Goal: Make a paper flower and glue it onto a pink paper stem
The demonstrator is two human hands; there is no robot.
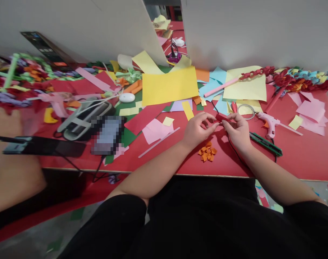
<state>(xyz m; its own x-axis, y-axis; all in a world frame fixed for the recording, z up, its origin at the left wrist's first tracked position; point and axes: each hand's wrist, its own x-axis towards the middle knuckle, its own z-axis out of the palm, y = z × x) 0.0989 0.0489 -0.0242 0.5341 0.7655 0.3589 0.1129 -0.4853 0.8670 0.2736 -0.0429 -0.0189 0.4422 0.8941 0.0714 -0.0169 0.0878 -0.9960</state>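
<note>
My left hand and my right hand meet over the red table, both pinching a small folded piece of red paper between their fingertips. Just below the hands lies a small orange folded paper flower. A pink glue gun and a green utility knife lie right of my right hand. A metal ring sits just beyond that hand.
Coloured paper sheets litter the table, with a big yellow sheet in the middle and pink pieces left of my hands. Paper garlands lie far right. Another person's arm is at the left, near a phone.
</note>
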